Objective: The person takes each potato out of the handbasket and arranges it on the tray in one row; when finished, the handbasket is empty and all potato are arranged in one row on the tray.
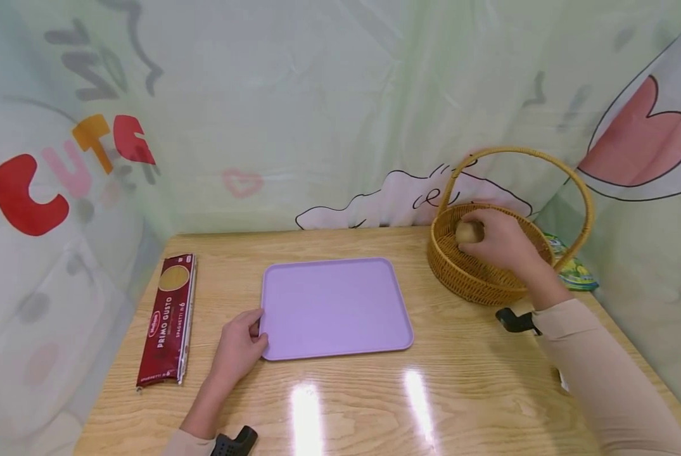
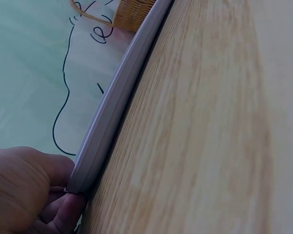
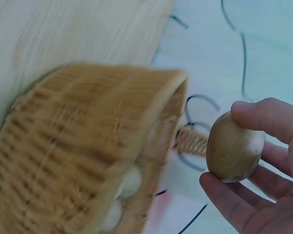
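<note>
At its left edge, a lilac tray (image 1: 334, 310) is pinched by my left hand (image 1: 240, 345). The left wrist view shows thumb and fingers round the corner of the tray's rim (image 2: 105, 126). Over the wicker basket (image 1: 460, 282), my right hand (image 1: 500, 240) grips a brown egg-shaped thing (image 1: 468, 232). Close up in the right wrist view, this egg-shaped thing (image 3: 234, 148) is smooth, shiny and lightly speckled, held between thumb and fingertips. White rounded things (image 3: 130, 181) show inside the basket, partly hidden by its wall.
A red spaghetti pack (image 1: 166, 320) lies at the table's left side. The basket's tall handle (image 1: 588, 209) arches over its opening. A green and yellow packet (image 1: 576, 272) lies behind the basket at the right. A printed curtain (image 1: 294, 126) hangs along the table's back edge.
</note>
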A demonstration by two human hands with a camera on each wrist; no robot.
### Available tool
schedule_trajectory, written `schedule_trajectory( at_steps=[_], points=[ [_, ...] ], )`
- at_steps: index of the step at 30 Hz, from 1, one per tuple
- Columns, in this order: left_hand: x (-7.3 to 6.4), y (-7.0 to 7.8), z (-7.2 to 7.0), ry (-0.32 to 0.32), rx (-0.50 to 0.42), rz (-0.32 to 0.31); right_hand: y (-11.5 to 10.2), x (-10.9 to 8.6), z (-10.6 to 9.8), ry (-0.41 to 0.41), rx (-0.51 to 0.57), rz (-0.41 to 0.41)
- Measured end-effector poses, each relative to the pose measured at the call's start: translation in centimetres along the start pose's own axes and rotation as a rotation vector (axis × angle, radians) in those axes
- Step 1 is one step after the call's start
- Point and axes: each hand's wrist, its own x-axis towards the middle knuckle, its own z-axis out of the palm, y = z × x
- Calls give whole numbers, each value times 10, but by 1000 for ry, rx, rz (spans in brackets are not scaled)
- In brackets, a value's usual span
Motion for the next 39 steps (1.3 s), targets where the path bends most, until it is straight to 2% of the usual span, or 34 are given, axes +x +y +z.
schedule_trajectory(
  at_steps=[10,15,23,33,39],
  points=[
    [0,-2,-1,-13,3,-43,-44,3,9,31,45,-81],
    [0,-4,-1,-18,-17,-69,-59,7,17,15,63,-102],
    [1,-8,1,-25,-51,-93,-77,15,35,18,67,-203],
    [0,-7,0,-27,-49,-89,-101,22,57,10,112,-244],
    [0,-7,-1,-30,-55,-94,-118,27,69,-21,119,-248]
  ],
)
